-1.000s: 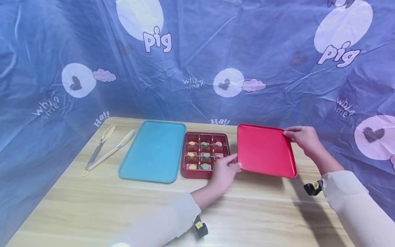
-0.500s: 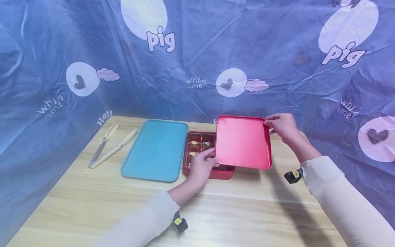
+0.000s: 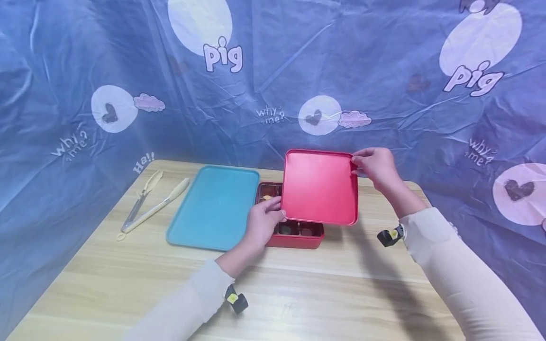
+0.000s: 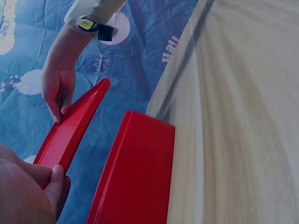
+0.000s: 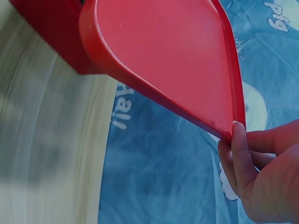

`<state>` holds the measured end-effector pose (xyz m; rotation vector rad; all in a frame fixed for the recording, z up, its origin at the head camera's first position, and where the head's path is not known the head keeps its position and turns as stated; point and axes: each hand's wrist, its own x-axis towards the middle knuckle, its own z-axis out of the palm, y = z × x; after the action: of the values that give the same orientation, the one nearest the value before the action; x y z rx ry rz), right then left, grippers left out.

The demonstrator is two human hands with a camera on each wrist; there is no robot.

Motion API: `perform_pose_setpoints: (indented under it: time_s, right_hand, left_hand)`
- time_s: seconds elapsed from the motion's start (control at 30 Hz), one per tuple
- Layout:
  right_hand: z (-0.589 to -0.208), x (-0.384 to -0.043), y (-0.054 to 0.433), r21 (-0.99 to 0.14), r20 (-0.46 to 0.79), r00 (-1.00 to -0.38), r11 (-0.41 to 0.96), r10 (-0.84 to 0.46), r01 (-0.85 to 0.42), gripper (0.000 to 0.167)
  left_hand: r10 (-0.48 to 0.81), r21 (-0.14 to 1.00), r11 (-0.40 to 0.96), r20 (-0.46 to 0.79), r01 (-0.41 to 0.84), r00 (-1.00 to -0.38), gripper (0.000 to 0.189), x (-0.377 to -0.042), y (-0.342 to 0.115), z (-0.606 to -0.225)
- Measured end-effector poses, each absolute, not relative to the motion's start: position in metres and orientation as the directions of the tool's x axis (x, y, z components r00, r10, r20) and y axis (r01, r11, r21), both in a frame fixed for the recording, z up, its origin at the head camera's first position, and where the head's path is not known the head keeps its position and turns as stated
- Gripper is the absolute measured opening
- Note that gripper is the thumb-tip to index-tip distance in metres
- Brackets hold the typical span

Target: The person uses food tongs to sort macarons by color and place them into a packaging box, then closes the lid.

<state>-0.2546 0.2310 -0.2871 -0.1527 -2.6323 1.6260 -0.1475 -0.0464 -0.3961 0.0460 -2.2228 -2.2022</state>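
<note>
Both hands hold a square red lid (image 3: 320,187) in the air, tilted above a red box (image 3: 296,242) on the table. My left hand (image 3: 260,223) pinches its near left corner. At its far right corner, my right hand (image 3: 377,166) pinches the edge between thumb and fingers, also plain in the right wrist view. The lid's raised rim and hollow side show to the head camera. Much of the divided box is hidden behind it; a yellow piece (image 3: 267,197) and some compartments show. In the left wrist view a gap separates the lid (image 4: 77,126) from the box (image 4: 140,163).
A light blue tray (image 3: 213,208) lies left of the box, close beside it. Farther left rest spread tongs (image 3: 142,213) with cream tips. A blue printed cloth (image 3: 273,85) hangs behind the wooden table (image 3: 298,293).
Both hands have carried the lid leftward and up, from the box's right side to above it. It covers more of the box from view. Tray and tongs have stayed put.
</note>
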Motion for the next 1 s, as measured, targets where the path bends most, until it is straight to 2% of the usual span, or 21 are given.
perform_pose_setpoints:
  time_s: [0.27, 0.7, 0.83, 1.0]
  right_hand:
    - [-0.28, -0.253, 0.219, -0.906, 0.069, -0.989, 0.422, 0.132, -0.007, 0.032]
    - [-0.278, -0.25, 0.207, -0.936, 0.111, -0.984, 0.348, 0.137, -0.057, 0.035]
    - [-0.272, -0.243, 0.205, -0.977, 0.124, -0.979, 0.194, 0.161, -0.092, 0.039]
    - [-0.263, -0.226, 0.202, -0.991, 0.13, -0.979, -0.017, 0.155, -0.135, 0.029]
  left_hand:
    - [-0.049, 0.997, -0.031, -0.069, -0.068, -0.996, 0.042, -0.159, -0.056, -0.393]
    - [-0.029, 0.964, -0.236, -0.134, -0.124, -0.991, 0.04, -0.171, -0.068, -0.394]
    - [-0.005, 0.948, -0.289, -0.145, -0.137, -0.989, 0.037, -0.18, -0.076, -0.39]
    - [0.006, 0.922, -0.372, -0.11, -0.104, -0.994, 0.038, -0.2, -0.088, -0.382]
